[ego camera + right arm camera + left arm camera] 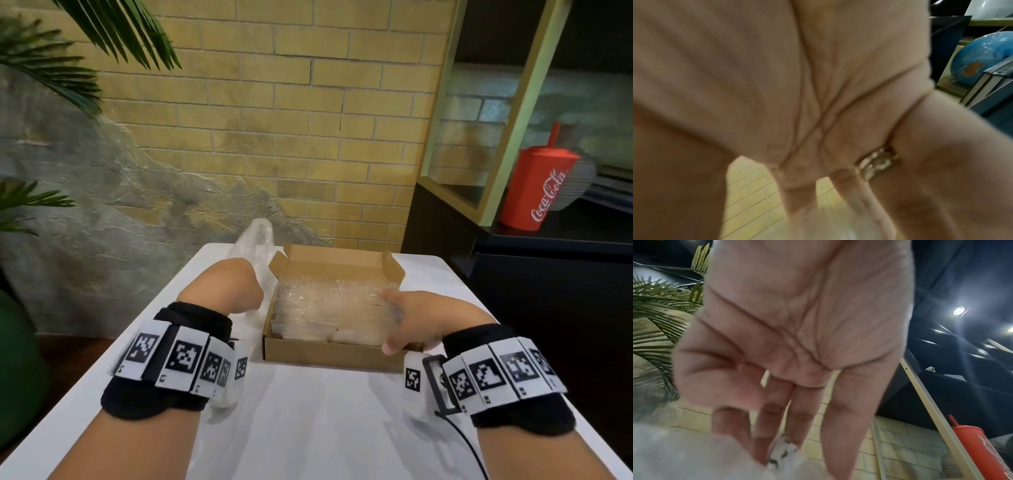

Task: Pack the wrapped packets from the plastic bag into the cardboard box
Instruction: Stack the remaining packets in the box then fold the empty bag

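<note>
An open cardboard box (329,356) sits mid-table, filled with clear wrapped packets (325,305). My right hand (407,315) lies over the packets at the box's right side. Its fingers (799,199) are straight and spread on the clear wrap, and the thumb (390,347) sits at the box's front wall. A crumpled clear plastic bag (251,246) lies just left of the box. My left hand (236,287) hangs over it with the wrist bent. Its straight fingers (840,426) point down onto the plastic bag (674,451), and a fold of film pokes up between two of them.
The white table (308,428) ends against a yellow brick wall. A dark cabinet at the right holds a red cola cup (537,188). Palm leaves (41,68) hang at the left. A cable runs from my right wristband.
</note>
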`<control>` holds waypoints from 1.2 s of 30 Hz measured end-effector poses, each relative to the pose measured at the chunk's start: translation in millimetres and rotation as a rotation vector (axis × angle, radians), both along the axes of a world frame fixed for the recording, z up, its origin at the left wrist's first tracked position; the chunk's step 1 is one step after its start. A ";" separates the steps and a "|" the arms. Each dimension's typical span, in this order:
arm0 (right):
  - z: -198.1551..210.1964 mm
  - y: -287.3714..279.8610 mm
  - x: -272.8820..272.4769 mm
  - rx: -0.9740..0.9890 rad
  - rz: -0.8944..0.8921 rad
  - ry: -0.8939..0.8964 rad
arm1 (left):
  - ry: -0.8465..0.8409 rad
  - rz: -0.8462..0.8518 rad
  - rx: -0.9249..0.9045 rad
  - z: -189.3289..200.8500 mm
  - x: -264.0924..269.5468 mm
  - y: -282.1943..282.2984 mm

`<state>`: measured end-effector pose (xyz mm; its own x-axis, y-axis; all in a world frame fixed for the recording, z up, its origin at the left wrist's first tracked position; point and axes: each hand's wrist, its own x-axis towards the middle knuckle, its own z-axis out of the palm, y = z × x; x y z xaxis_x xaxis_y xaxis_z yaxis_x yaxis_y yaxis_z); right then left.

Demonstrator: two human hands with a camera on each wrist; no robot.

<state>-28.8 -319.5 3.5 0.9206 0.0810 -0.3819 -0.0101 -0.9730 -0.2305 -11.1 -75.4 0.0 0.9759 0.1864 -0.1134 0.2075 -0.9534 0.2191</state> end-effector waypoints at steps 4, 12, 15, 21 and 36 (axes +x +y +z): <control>-0.5 -0.5 -0.2 0.011 0.031 -0.048 | -0.103 0.027 -0.013 3.7 -1.9 3.8; -1.4 -2.7 1.8 0.021 0.040 -0.055 | -0.546 0.098 0.062 21.5 -8.4 14.6; -1.6 -5.4 3.0 0.002 0.064 -0.059 | -0.739 0.102 -0.108 24.8 -13.0 11.0; 2.3 -14.5 11.1 0.344 0.032 -0.428 | -0.930 -0.086 -0.201 29.3 -16.1 -0.9; 24.3 -9.5 6.4 1.051 -0.164 -1.077 | -0.785 -0.517 -0.740 31.0 -28.6 -26.2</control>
<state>-22.4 -329.0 27.8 0.7403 -0.2481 0.6248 0.5231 -0.3712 -0.7672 -39.7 -101.6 30.9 0.7671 -0.1078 0.6324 -0.5990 -0.4736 0.6457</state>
